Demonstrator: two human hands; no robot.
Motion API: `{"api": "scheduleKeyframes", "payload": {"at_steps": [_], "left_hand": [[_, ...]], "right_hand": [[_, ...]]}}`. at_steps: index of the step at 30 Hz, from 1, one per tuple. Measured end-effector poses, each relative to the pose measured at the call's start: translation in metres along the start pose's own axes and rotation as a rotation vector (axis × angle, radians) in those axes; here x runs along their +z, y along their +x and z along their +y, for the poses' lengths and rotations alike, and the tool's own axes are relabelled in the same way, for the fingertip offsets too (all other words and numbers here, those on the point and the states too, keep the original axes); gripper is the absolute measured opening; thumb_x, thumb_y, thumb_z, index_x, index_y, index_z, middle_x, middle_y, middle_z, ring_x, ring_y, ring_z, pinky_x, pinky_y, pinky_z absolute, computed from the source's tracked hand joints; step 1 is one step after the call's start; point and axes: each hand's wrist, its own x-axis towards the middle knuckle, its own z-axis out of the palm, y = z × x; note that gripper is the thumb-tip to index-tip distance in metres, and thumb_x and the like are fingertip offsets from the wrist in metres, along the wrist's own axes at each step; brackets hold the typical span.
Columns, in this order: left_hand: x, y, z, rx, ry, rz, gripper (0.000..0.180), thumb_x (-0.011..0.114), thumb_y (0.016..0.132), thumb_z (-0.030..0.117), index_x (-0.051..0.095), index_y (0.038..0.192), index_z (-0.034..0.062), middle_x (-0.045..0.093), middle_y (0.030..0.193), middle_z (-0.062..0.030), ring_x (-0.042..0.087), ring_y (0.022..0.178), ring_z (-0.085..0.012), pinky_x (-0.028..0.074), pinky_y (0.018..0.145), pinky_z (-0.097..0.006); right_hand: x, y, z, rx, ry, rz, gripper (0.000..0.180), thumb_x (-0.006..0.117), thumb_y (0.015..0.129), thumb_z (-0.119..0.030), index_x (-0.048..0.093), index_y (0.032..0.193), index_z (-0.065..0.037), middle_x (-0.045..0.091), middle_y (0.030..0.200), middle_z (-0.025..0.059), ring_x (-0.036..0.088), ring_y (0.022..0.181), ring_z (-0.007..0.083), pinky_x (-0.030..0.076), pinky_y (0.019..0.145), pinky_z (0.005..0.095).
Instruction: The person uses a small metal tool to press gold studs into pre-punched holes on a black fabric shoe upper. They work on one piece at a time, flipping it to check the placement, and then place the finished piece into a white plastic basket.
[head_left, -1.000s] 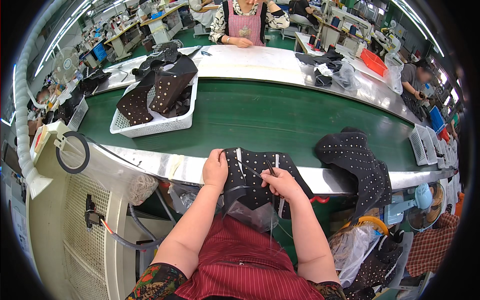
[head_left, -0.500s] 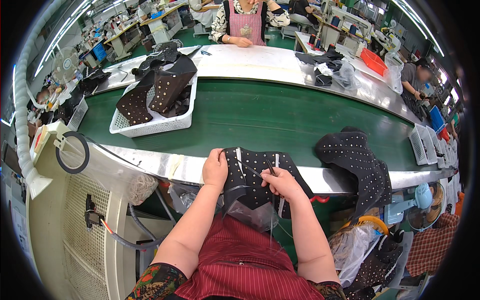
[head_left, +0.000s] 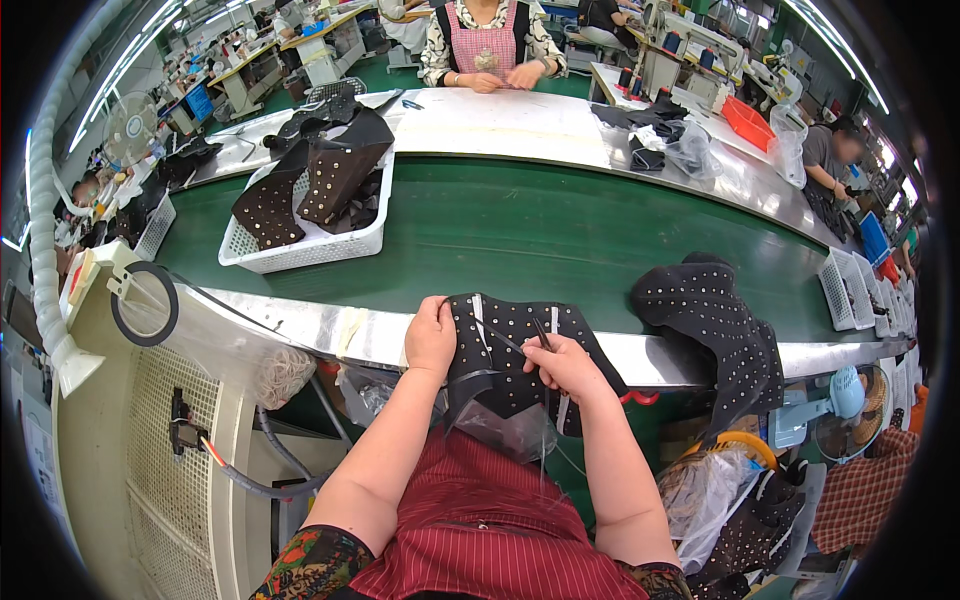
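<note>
A black studded material piece (head_left: pixel 510 325) with pale strips lies over the metal edge in front of me. My left hand (head_left: pixel 430 338) is closed on its left edge, thumb on top. Closed over the middle of the piece, my right hand (head_left: pixel 568 366) pinches a thin dark pointed tool (head_left: pixel 542 333), whose exact kind I cannot make out. A narrow black strip (head_left: pixel 497 336) slants from near my left hand to my right fingertips. Clear plastic (head_left: pixel 500 430) hangs below the piece, against my red striped apron (head_left: pixel 480 520).
On the green belt (head_left: pixel 500 220) stands a white basket (head_left: pixel 300 262) of studded pieces. Another studded piece (head_left: pixel 705 315) drapes over the edge at right. At left are a black-rimmed ring (head_left: pixel 145 305) and a machine housing. A co-worker (head_left: pixel 490 50) is across the belt.
Across the belt, the co-worker's raised hand has come down to the table beside the other one. My own hands and the studded piece show no visible movement.
</note>
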Motion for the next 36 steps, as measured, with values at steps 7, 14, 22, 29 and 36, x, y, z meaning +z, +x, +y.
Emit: {"api": "scheduleKeyframes", "payload": {"at_steps": [7, 14, 22, 29, 36], "left_hand": [[-0.0004, 0.0004, -0.0001, 0.02, -0.001, 0.004, 0.018, 0.05, 0.09, 0.02, 0.059, 0.098, 0.0061, 0.064, 0.088, -0.0173, 0.061, 0.082, -0.0359, 0.048, 0.072, -0.042], [0.0006, 0.0001, -0.0025, 0.0, -0.018, -0.002, 0.018, 0.05, 0.09, 0.02, 0.059, 0.098, 0.0062, 0.064, 0.088, -0.0174, 0.061, 0.082, -0.0361, 0.048, 0.072, -0.042], [-0.001, -0.0016, 0.0024, 0.014, -0.002, 0.022, 0.018, 0.052, 0.089, 0.017, 0.059, 0.098, 0.0031, 0.064, 0.085, -0.0174, 0.062, 0.079, -0.0337, 0.048, 0.071, -0.038], [-0.0003, -0.0013, 0.0, 0.017, 0.005, 0.011, 0.017, 0.05, 0.089, 0.02, 0.058, 0.097, 0.0065, 0.064, 0.088, -0.0168, 0.061, 0.082, -0.0361, 0.048, 0.072, -0.042], [-0.0003, -0.0017, 0.0008, 0.019, 0.0, 0.01, 0.017, 0.051, 0.089, 0.019, 0.058, 0.097, 0.0065, 0.064, 0.087, -0.0169, 0.061, 0.081, -0.0359, 0.048, 0.071, -0.042]], "right_hand": [[0.001, -0.0011, -0.0026, 0.007, -0.025, 0.007, 0.021, 0.058, 0.086, -0.021, 0.06, 0.098, -0.003, 0.06, 0.072, 0.0014, 0.045, 0.049, 0.0051, 0.034, 0.042, 0.0209], [0.0017, -0.0025, -0.005, 0.021, -0.02, 0.01, 0.02, 0.058, 0.086, -0.021, 0.059, 0.097, -0.004, 0.06, 0.073, 0.0013, 0.045, 0.049, 0.0052, 0.034, 0.042, 0.0208], [-0.0005, -0.002, -0.006, 0.05, -0.034, 0.005, 0.019, 0.058, 0.086, -0.024, 0.059, 0.093, -0.006, 0.06, 0.073, 0.0008, 0.045, 0.048, 0.005, 0.033, 0.041, 0.0204], [-0.002, 0.003, 0.001, 0.04, -0.027, 0.004, 0.019, 0.059, 0.086, -0.025, 0.059, 0.091, -0.007, 0.06, 0.073, 0.0007, 0.045, 0.049, 0.005, 0.034, 0.042, 0.0205], [-0.001, -0.0009, -0.0032, 0.032, -0.025, 0.001, 0.018, 0.058, 0.086, -0.024, 0.059, 0.092, -0.007, 0.06, 0.073, 0.001, 0.045, 0.049, 0.0052, 0.034, 0.042, 0.0207]]}}
